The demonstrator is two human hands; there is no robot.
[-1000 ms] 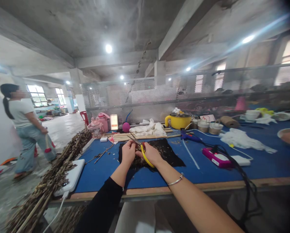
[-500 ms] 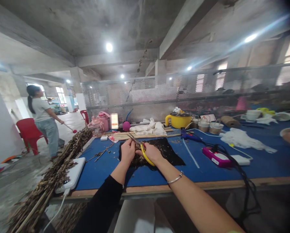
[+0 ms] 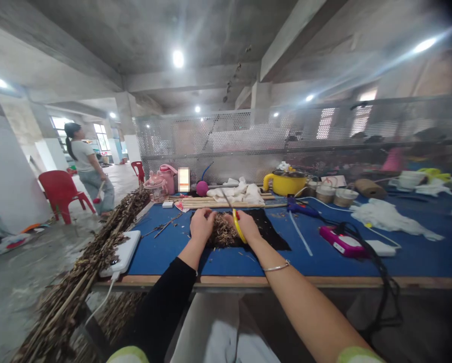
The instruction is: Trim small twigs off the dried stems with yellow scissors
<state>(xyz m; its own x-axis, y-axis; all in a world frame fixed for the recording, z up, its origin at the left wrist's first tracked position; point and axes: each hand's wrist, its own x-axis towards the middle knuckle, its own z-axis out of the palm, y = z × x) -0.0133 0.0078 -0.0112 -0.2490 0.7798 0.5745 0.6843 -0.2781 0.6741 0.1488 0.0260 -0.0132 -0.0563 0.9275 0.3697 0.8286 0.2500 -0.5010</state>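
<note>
My right hand (image 3: 250,227) holds a pair of scissors (image 3: 239,229) by its yellow handles, with the blades pointing up and away to the left. Between my hands lies a loose heap of dry brown plant bits (image 3: 224,231) on a black cloth (image 3: 276,234). On the heap's left side is my left hand (image 3: 202,225), its fingers curved and apart, touching the edge of the bits. Its fingertips are partly hidden.
Bundled dried stalks (image 3: 97,247) and a white power bank (image 3: 125,254) line the blue table's (image 3: 165,259) left edge. Behind are wooden sticks (image 3: 195,204), white cloth (image 3: 244,194) and a yellow pot (image 3: 286,184). A glue gun (image 3: 303,207) and magenta box (image 3: 341,242) lie right. A person (image 3: 89,166) stands far left.
My hands have moved apart, uncovering more of the brown heap between them. The scissors have shifted right with my right hand. The view has turned slightly left, and the other person's arm is lower.
</note>
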